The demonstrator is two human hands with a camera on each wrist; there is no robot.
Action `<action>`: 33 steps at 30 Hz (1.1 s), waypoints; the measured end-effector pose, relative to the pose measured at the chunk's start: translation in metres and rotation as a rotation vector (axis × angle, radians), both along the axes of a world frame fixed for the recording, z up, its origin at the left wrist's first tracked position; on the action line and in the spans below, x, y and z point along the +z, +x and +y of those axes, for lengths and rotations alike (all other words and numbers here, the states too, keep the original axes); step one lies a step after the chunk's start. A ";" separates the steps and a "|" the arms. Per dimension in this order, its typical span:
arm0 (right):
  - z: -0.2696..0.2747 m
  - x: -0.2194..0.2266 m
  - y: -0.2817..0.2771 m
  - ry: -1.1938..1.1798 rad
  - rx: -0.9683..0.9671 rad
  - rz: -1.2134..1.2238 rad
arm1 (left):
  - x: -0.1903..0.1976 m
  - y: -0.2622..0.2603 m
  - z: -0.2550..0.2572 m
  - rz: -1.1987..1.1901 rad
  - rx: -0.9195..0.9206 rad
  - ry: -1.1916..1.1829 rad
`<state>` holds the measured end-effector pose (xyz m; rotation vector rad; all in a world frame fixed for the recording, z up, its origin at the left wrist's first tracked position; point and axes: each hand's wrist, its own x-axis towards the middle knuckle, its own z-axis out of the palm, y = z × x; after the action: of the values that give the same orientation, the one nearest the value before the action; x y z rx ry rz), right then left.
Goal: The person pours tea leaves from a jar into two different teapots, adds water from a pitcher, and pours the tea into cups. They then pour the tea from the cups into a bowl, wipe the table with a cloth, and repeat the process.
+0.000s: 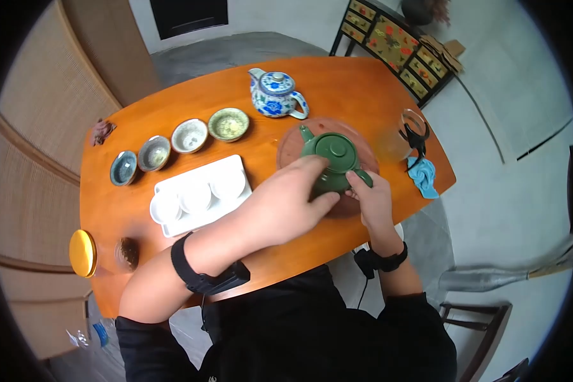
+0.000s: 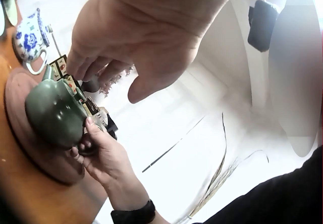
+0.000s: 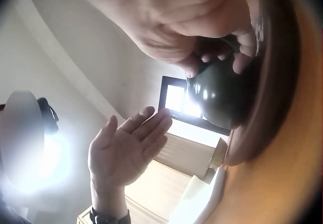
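Note:
A green teapot (image 1: 324,181) with its lid (image 1: 336,149) in place is over a round reddish-brown board (image 1: 288,149), its spout towards the back left. My right hand (image 1: 377,207) grips the teapot's handle, the thumb on top, as the left wrist view also shows. Beside the teapot on its left is my left hand (image 1: 283,200), fingers extended near the lid's edge and thumb apart. In the right wrist view the left hand (image 3: 121,156) faces palm out with straight fingers, holding nothing. A blue-and-white teapot (image 1: 273,99) stands behind the board.
A white tray (image 1: 200,224) bearing white cups lies left of my left forearm, with several small glazed bowls (image 1: 189,135) in a row behind it. A glass pitcher (image 1: 398,143) and a blue cloth (image 1: 422,178) are at the right edge. A gold-lidded jar (image 1: 83,253) stands front left.

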<state>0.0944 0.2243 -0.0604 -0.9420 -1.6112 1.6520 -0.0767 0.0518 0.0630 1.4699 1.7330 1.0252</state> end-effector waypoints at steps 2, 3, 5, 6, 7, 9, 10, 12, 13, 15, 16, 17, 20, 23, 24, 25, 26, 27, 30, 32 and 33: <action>-0.007 0.008 -0.005 0.027 0.038 0.071 | -0.019 0.000 -0.001 0.199 0.027 0.136; -0.011 0.016 -0.007 0.041 0.055 0.107 | -0.027 -0.001 -0.001 0.300 0.039 0.204; -0.018 0.035 -0.016 -0.049 0.077 0.151 | -0.029 -0.005 -0.004 0.380 0.055 0.242; -0.021 0.044 -0.019 -0.095 0.088 0.169 | -0.030 -0.006 -0.005 0.415 0.070 0.263; -0.022 0.049 -0.024 -0.088 0.108 0.172 | -0.029 -0.008 -0.006 0.452 0.088 0.283; -0.023 0.058 -0.036 -0.075 0.156 0.179 | -0.023 -0.013 -0.011 0.480 0.137 0.301; -0.024 0.062 -0.042 -0.072 0.181 0.191 | -0.021 -0.015 -0.013 0.493 0.166 0.307; -0.026 0.074 -0.056 -0.069 0.239 0.217 | -0.022 -0.021 -0.018 0.557 0.236 0.349; -0.028 0.082 -0.063 -0.062 0.259 0.211 | -0.022 -0.024 -0.020 0.590 0.275 0.367; -0.035 0.097 -0.078 -0.050 0.300 0.205 | -0.019 -0.029 -0.029 0.649 0.370 0.417; -0.038 0.103 -0.087 -0.070 0.337 0.233 | -0.014 -0.032 -0.036 0.676 0.411 0.426; -0.039 0.107 -0.094 -0.071 0.384 0.237 | -0.011 -0.034 -0.041 0.707 0.449 0.433; -0.049 0.118 -0.123 -0.106 0.500 0.246 | -0.003 -0.044 -0.058 0.755 0.606 0.449; -0.067 0.129 -0.152 -0.084 0.572 0.197 | 0.003 -0.058 -0.078 0.783 0.721 0.430; -0.071 0.129 -0.163 -0.070 0.603 0.184 | 0.003 -0.064 -0.084 0.786 0.754 0.423; -0.076 0.128 -0.173 -0.055 0.634 0.174 | 0.001 -0.069 -0.090 0.791 0.786 0.417; -0.081 0.127 -0.183 -0.047 0.661 0.164 | -0.001 -0.075 -0.096 0.789 0.810 0.406; -0.085 0.126 -0.192 -0.035 0.686 0.153 | -0.004 -0.080 -0.101 0.783 0.833 0.399; -0.097 0.125 -0.216 -0.015 0.750 0.100 | -0.013 -0.091 -0.114 0.754 0.893 0.380; -0.107 0.125 -0.230 0.014 0.765 0.034 | -0.021 -0.097 -0.121 0.727 0.927 0.369; -0.110 0.124 -0.236 0.039 0.772 0.005 | -0.025 -0.101 -0.123 0.710 0.944 0.368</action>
<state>-0.1421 0.1145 0.0641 -0.2817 -2.1506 2.0824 -0.1774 -0.0713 0.0376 1.2895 3.0452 1.4286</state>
